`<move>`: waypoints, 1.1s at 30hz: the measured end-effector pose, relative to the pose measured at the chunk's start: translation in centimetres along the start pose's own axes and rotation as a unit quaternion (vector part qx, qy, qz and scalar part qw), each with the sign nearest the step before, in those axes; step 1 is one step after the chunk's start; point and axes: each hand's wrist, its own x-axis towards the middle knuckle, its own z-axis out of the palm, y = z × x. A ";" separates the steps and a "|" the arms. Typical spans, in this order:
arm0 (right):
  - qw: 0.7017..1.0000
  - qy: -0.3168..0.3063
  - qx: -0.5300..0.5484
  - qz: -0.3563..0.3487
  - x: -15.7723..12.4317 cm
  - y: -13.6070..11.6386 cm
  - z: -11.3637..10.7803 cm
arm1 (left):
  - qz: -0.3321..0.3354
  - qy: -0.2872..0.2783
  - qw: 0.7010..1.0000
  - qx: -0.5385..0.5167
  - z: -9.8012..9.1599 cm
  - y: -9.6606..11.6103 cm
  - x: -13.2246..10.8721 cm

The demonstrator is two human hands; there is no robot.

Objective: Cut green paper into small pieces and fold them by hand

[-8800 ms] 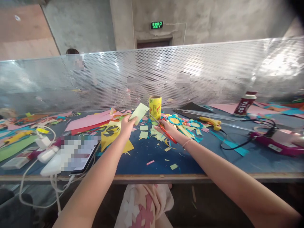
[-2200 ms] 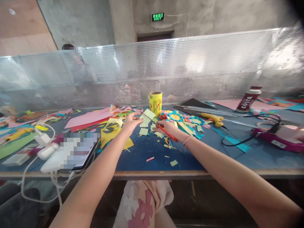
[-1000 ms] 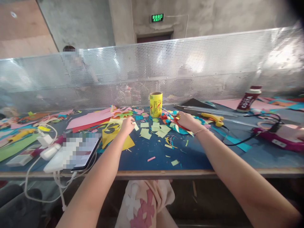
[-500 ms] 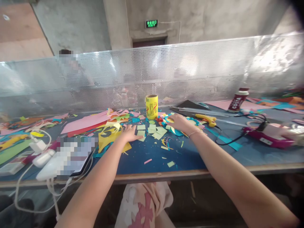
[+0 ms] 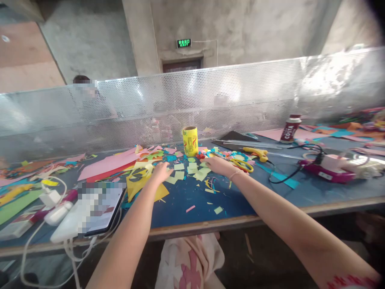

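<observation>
Several pale green paper squares (image 5: 192, 169) lie in a loose group on the blue tabletop, between my two hands. My left hand (image 5: 161, 173) rests at their left edge, thumb apart from the fingers, holding nothing visible. Under and beside its wrist is yellow cut paper (image 5: 140, 181). My right hand (image 5: 215, 165) is at the right side of the squares, its fingers pointing left and partly bent; nothing shows in its grasp. Just beyond that wrist are yellow-handled scissors (image 5: 242, 165). A yellow tape roll (image 5: 190, 142) stands upright behind the squares.
A yellow glue gun (image 5: 255, 154) lies at right, its cable near a magenta power strip (image 5: 327, 172). Farther back stands a Costa bottle (image 5: 290, 129). Pink paper sheets (image 5: 108, 162), a tablet (image 5: 105, 210) and white cables are at left. A perforated metal screen (image 5: 126, 108) closes the back.
My right hand has moved left, from the colourful scrap pile to the green squares, uncovering the scissors. My left hand stays beside the squares, its fingers now closer together. The view has shifted slightly.
</observation>
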 end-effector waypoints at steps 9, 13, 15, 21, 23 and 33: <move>0.981 0.097 0.170 -0.013 3.2 -7.0 -1.6 | -0.048 -0.043 0.895 -0.441 -0.3 4.0 -0.7; 0.955 0.153 0.209 -0.146 3.7 -8.9 1.2 | -0.069 -0.060 0.810 -0.579 -0.3 4.3 -0.9; 0.943 0.187 0.210 -0.176 3.6 -8.9 2.6 | -0.078 -0.047 0.795 -0.600 -0.3 4.2 -0.8; 0.943 0.192 0.232 -0.140 2.9 -8.5 3.5 | -0.087 -0.012 0.807 -0.584 -0.4 3.8 -0.6; 0.941 0.190 0.256 -0.111 2.7 -8.6 3.2 | -0.087 -0.011 0.814 -0.574 -0.4 3.9 -0.6; 0.909 0.154 0.386 -0.024 2.8 -8.4 2.4 | -0.054 -0.007 0.812 -0.581 -0.6 4.7 -0.7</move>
